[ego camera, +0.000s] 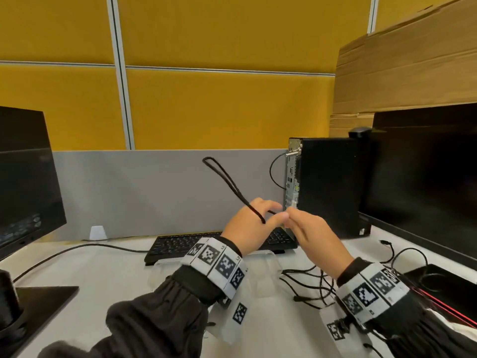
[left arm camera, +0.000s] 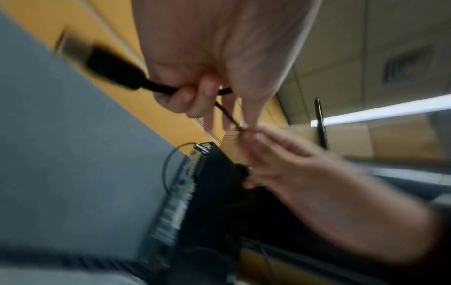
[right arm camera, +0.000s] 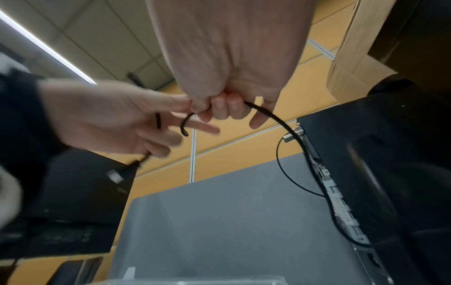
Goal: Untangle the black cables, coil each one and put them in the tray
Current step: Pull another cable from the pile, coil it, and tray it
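Head view shows both hands raised above the desk, meeting in front of the small upright computer case (ego camera: pixel 327 187). The left hand (ego camera: pixel 247 228) has its fingers curled round one black cable (ego camera: pixel 224 182), whose narrow doubled loop stands up and away to the left; the left wrist view shows a thick USB-type plug (left arm camera: pixel 97 61) sticking out past the little finger. The right hand (ego camera: pixel 312 236) pinches a run of the same cable just beside the left fingertips, and the right wrist view has its fingers (right arm camera: pixel 224 108) curled round the cord, which arcs off to the right. I judge the hands are kept this close so the right can feed one turn after another into the left, which serves as the holder for the growing coil (coiling, then, rather than untangling).

By count: one cable in hand; a tangle of thin black cables (ego camera: pixel 317 285) on the white desk (ego camera: pixel 108 270) near the right wrist, too knotted to number, though at least two plug ends show. One black tray (ego camera: pixel 444 282) lies at the right edge and seems to hold a dark coiled cord already. Two monitors and one keyboard (ego camera: pixel 180 244) stand around the work.
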{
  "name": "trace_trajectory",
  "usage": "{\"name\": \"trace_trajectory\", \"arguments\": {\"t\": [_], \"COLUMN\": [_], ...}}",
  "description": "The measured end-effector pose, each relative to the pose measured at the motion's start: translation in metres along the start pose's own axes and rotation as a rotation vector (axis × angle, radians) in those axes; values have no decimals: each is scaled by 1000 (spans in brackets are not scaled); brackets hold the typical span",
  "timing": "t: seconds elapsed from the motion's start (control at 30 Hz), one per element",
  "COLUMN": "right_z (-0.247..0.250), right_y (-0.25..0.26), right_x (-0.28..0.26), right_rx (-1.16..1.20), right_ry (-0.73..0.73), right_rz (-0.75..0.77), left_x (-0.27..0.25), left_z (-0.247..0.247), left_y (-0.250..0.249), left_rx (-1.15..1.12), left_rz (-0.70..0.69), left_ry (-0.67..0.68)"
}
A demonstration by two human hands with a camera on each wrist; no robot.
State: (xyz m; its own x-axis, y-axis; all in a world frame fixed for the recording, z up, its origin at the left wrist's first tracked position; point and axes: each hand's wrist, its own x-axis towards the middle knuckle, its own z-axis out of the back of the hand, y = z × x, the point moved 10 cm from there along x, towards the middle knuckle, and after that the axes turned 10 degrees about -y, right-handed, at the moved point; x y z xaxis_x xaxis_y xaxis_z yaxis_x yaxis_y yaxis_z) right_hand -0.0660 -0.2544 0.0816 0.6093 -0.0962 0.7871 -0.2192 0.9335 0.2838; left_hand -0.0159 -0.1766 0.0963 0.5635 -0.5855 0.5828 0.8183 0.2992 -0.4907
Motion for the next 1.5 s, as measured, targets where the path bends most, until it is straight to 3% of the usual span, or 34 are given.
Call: {"name": "trace_trajectory", "arguments": {"t": [0.07,0.13,0.23,0.33,0.4,0.47,0.53,0.6,0.7,0.8,0.9,0.97,1.07,1.17,1.3,1.4,1.5], "right_z": [2,-11,-33,-32,-22,-16,-16,-12,0,3,-8,-15,-37,-64,-78,-62,-41], "right_y": [-4,-21,-59,-113,-143,-153,-138,-100,-35,21,63,73,60,17,-65,-114,-144], "right_x": [-1,-10,-34,-64,-74,-70,-56,-33,6,29,34,34,27,1,-63,-89,-95], "right_rx": [57,68,-77,-273,-304,-307,-224,-99,-90,-319,-505,-524,-287,14,-51,-103,-30], "right_ry": [16,142,353,511,498,451,408,320,194,199,188,199,370,603,827,812,622], "right_rz": [-25,-102,-218,-402,-532,-584,-587,-522,-348,-124,98,106,-7,-246,-563,-751,-948], "left_x": [1,-1,0,0,-8,-21,-29,-28,-19,-13,-5,-2,3,7,-7,-30,-55], "left_z": [1,13,62,130,169,183,176,149,96,54,42,43,58,99,171,223,260], "left_y": [6,15,40,99,139,157,156,142,104,54,24,21,33,62,104,128,146], "left_rx": [44,43,-49,-179,-407,-617,-728,-785,-768,-715,-665,-615,-514,-583,-741,-738,-711], "left_rz": [-20,-34,48,319,509,582,619,644,625,515,437,418,381,397,422,440,461], "left_ry": [50,25,-215,-514,-691,-826,-879,-782,-470,-198,-110,-118,-212,-417,-724,-957,-1152]}}
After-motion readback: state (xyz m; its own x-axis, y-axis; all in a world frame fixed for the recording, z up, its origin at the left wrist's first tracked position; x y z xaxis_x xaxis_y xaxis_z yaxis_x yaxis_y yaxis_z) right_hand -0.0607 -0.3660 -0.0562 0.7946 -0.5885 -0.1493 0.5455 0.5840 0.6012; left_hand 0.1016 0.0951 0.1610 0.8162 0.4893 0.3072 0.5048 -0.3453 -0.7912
